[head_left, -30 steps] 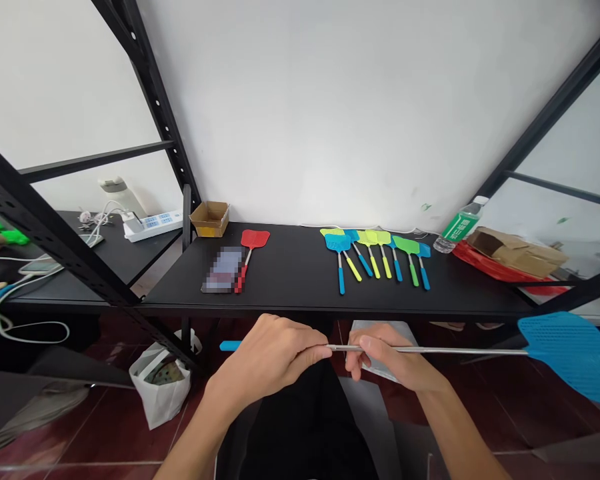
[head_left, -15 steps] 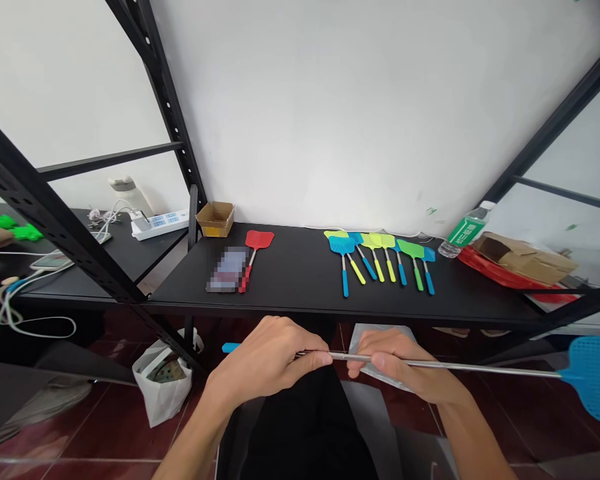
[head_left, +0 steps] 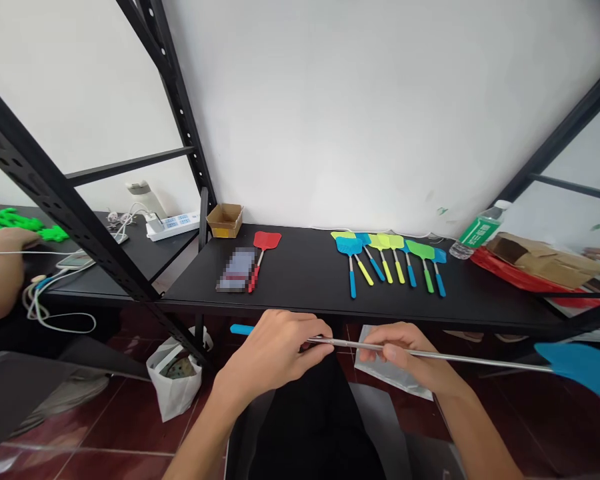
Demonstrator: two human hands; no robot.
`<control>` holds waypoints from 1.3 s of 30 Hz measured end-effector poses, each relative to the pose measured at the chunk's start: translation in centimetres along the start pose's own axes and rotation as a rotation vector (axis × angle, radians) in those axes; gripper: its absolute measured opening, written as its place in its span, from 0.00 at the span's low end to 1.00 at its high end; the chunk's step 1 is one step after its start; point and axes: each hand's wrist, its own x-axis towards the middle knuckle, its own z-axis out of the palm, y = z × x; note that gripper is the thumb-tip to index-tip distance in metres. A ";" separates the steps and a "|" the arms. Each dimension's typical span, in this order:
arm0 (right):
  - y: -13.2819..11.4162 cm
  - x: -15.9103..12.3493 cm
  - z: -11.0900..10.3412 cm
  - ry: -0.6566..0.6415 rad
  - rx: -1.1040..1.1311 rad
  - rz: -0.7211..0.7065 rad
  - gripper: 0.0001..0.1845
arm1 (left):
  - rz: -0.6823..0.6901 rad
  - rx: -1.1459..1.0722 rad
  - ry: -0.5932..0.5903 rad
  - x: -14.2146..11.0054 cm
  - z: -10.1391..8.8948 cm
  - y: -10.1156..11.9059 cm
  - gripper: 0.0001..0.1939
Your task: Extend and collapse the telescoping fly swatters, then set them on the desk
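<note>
I hold a blue fly swatter with a long telescopic metal rod (head_left: 480, 361) level in front of me, below the shelf edge. My left hand (head_left: 275, 350) is closed round its blue handle, whose end (head_left: 241, 329) sticks out to the left. My right hand (head_left: 410, 360) pinches the rod a little further right. The blue mesh head (head_left: 583, 361) reaches the right edge of the view. On the black shelf (head_left: 305, 280) lie a red swatter (head_left: 263, 250) beside a blurred flat object (head_left: 237, 269), and a row of several short blue, yellow and green swatters (head_left: 390, 260).
A small cardboard box (head_left: 225, 219) stands at the shelf's back left, a green-labelled bottle (head_left: 477, 232) and a brown carton on a red tray (head_left: 540, 263) at the right. Black rack posts cross the left. Another person's hand (head_left: 3, 267) works at the left shelf. A white bag (head_left: 175, 380) sits on the floor.
The rod has lengthened as my hands drew apart slightly, and the blue head has shifted right and turned nearly edge-on. The view has panned a little left.
</note>
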 end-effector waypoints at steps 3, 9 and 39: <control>0.6 0.2 0.2 0.039 0.069 -0.011 0.27 | -0.037 0.055 0.033 0.2 0.4 -0.1 0.05; 1.6 0.8 1.3 0.091 0.201 0.030 0.35 | -0.068 0.132 0.057 0.7 1.2 0.0 0.05; -0.7 -0.3 -0.4 -0.070 0.024 -0.007 0.24 | 0.030 -0.023 -0.136 0.4 0.3 -0.3 0.19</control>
